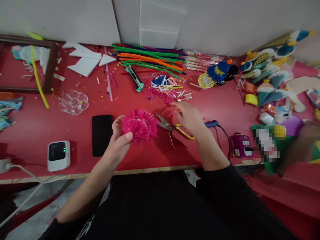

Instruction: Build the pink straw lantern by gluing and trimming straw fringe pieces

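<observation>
My left hand (120, 136) grips a bright pink, pleated, ruffled disc (140, 126), apparently of crepe paper, with the thumb across its lower left edge. My right hand (188, 115) reaches over the table just below a pile of small cut strips (166, 86) in pink, white, blue and orange. Its index finger stretches toward the pink bits, and I see nothing held in it. Between the two hands lie scissors (171, 127) with yellow handles, blades partly apart and pointing up-left.
A black phone (102, 135) and a white device (58, 156) lie left. Behind are a cutter (135, 78), pipe cleaners (150, 60) and a clear palette (73, 102). Right are a blue-handled corded tool (211, 124), a purple power block (242, 146) and several paper cones (271, 70).
</observation>
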The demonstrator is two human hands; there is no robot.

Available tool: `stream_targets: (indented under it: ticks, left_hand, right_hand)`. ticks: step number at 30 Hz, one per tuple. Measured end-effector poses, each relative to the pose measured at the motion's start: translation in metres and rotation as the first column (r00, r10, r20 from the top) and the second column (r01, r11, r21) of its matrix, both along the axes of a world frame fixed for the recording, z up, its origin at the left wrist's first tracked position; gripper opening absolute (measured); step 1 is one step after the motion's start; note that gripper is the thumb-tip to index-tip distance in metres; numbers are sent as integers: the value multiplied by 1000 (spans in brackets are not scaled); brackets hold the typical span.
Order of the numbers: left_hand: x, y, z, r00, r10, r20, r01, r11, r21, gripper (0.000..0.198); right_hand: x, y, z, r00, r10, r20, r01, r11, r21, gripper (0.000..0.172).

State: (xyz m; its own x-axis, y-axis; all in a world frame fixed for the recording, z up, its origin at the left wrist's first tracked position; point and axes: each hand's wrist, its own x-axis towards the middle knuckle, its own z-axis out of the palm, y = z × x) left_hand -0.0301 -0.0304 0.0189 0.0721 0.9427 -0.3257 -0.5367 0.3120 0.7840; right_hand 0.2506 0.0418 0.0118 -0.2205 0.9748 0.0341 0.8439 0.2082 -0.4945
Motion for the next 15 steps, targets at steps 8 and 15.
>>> stream_targets:
  ticks: [8,15]
  left_hand:
    - [7,0,17,984,7,176,13,994,-110,68]
    - [4,0,13,984,-46,173,73,986,-151,70]
  right_hand:
    - [-5,-22,0,996,59,66,-59,998,-4,44]
    - [12,-84,13,967,16,255,0,998,-60,16]
